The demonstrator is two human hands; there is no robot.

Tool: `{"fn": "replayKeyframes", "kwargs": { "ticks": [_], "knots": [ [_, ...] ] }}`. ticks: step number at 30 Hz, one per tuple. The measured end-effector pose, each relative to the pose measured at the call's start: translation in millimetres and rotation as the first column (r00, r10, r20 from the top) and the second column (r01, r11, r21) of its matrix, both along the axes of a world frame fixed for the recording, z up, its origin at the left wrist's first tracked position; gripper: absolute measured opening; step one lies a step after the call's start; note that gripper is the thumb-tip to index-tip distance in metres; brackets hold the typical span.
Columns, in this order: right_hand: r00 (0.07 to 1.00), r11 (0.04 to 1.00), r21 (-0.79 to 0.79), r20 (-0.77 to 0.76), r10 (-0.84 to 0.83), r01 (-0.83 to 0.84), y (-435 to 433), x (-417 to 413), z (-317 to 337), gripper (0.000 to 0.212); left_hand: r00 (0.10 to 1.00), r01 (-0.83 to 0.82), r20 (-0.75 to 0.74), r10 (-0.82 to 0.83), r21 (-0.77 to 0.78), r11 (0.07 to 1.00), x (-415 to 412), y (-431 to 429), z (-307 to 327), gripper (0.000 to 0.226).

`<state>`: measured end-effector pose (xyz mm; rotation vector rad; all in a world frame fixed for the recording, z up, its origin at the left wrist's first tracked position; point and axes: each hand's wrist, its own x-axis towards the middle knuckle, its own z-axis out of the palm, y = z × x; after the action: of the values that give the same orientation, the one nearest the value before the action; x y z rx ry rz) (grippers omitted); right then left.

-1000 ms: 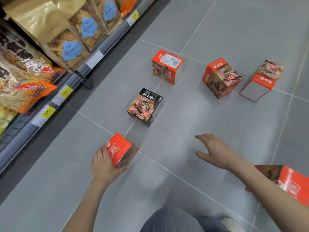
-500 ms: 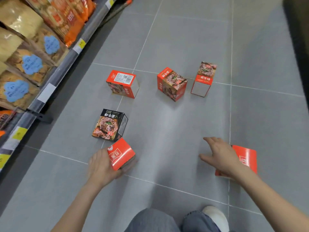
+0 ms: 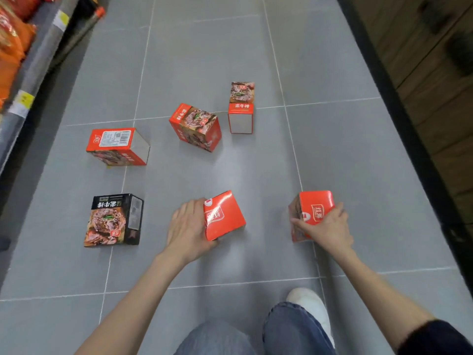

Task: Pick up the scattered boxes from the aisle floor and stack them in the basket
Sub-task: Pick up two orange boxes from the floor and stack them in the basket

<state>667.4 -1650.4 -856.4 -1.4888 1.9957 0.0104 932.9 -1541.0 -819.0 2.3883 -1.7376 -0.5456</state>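
Note:
My left hand [image 3: 188,229] grips a red box [image 3: 224,216], tilted, just above the grey tiled floor. My right hand [image 3: 326,228] is closed around a second red box [image 3: 313,210] to the right. On the floor lie several more boxes: a black one [image 3: 114,220] at the left, a red one with a barcode label [image 3: 117,146] beyond it, a red one with a meat picture [image 3: 195,126] in the middle, and a narrow one [image 3: 241,107] farther back. No basket is in view.
A shelf [image 3: 30,70] with orange snack bags and yellow price tags runs along the left. A dark wooden fixture [image 3: 430,80] borders the aisle on the right. My knee in blue jeans [image 3: 294,329] and a white shoe [image 3: 308,302] are at the bottom.
The view has swung right. My right hand went from open above the floor to gripping the red box on the right. My left hand carried its red box rightward, away from the black box.

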Motion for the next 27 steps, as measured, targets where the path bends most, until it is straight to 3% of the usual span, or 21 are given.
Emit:
{"fn": "replayKeyframes", "kwargs": {
  "ticks": [2, 8, 14, 21, 27],
  "knots": [
    [0.999, 0.999, 0.017, -0.001, -0.042, 0.042, 1.3, 1.5, -7.9, 0.126, 1.000, 0.022, -0.014, -0.022, 0.011, 1.000, -7.3, -5.2, -6.5, 0.083],
    [0.997, 0.996, -0.051, -0.039, -0.070, 0.068, -4.3, 1.2, -13.4, 0.082, 0.998, 0.057, -0.022, -0.057, 0.005, 0.998, -12.1, -13.4, -13.8, 0.081],
    [0.993, 0.996, -0.001, -0.081, 0.084, -0.084, -30.5, 4.8, 18.8, 0.081, 0.998, 0.022, -0.060, -0.020, 0.028, 0.999, 1.4, -18.8, 10.2, 0.091],
    [0.941, 0.940, -0.041, 0.004, 0.338, -0.338, -53.3, 31.5, 158.7, 0.083, 0.987, -0.073, -0.139, 0.084, 0.082, 0.994, 21.2, -22.0, 129.5, 0.105],
    [0.771, 0.775, -0.017, 0.090, 0.630, -0.632, -66.7, 83.6, 348.9, 0.089, 0.960, -0.212, -0.172, 0.222, 0.073, 0.975, 45.5, -4.2, 301.4, 0.101]
  ]
}}
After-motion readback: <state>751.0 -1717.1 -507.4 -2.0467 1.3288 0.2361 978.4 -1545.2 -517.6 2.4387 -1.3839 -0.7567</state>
